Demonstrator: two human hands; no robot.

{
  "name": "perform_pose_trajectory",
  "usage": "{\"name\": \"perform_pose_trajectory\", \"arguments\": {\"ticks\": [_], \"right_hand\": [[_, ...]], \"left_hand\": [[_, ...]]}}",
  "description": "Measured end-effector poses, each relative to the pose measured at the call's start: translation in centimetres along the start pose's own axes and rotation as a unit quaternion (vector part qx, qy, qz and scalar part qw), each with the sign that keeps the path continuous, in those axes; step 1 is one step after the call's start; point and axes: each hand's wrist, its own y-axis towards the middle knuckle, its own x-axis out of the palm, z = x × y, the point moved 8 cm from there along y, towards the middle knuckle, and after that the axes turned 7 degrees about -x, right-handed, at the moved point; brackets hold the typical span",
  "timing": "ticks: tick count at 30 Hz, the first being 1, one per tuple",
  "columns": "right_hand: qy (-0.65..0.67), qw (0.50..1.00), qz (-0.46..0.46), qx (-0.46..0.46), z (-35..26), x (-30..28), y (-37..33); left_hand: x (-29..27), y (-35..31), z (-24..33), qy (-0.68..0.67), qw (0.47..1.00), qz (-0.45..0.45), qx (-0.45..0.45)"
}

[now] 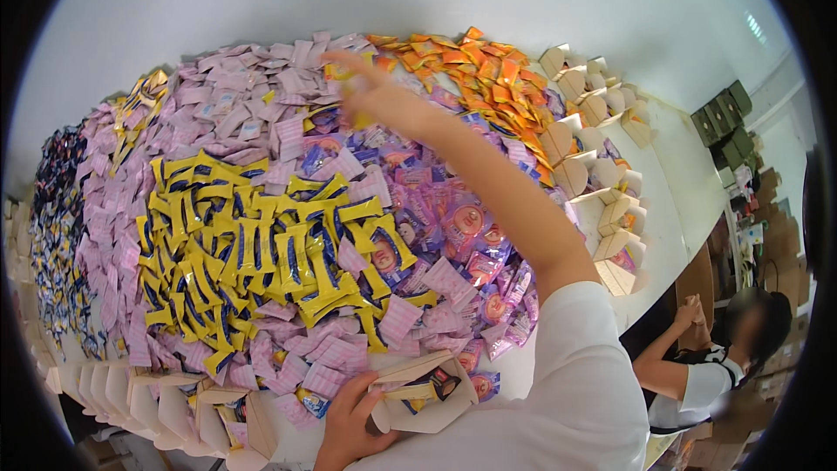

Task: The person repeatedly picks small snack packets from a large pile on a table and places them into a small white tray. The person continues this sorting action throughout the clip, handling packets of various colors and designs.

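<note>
1. Left hand [353, 423]: I see it grasping the open box [436, 416] by its left end, fingers over the edge.
2. Open box sits at the near side of the bench [676, 174], just right of that hand. Inside I make out something dark and a bit of yellow wrapper.
3. Right hand [373, 94]: arm stretched across the heap, hand over its far part. Blurred on my feed; can't tell if it's grasping anything. Yellow wrapper shows around it.
4. Nearest to the right hand: pink packets [231, 92] on its left, orange packets [497, 78] on its right, purple packets [466, 218] on the near side.
5. Yellow packets [261, 249] piled mid-heap, on top of pink ones. Dark packets [57, 174] at far left.
6. More open boxes: left boxes [144, 406] rowed along the near edge, right boxes [571, 176] clustered at the right end, some with packets inside.
7. Lower right: I get a co-worker [702, 384], white top, own hands together. Cartons [780, 244] stacked behind.
</note>
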Motion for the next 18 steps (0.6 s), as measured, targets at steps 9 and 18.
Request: {"name": "perform_pose_trajectory", "arguments": {"ticks": [9,18], "right_hand": [[-0.580,0.775,0.036,0.247,5.3,-22.4,-5.3],[-0.537,0.743,-0.004,0.400,5.5,-22.8,-5.9]], "left_hand": [[-0.3,0.6,1.1,0.000,1.000,0.010,0.025],[0.0,-0.2,0.2,-0.004,1.000,0.007,0.003]]}}
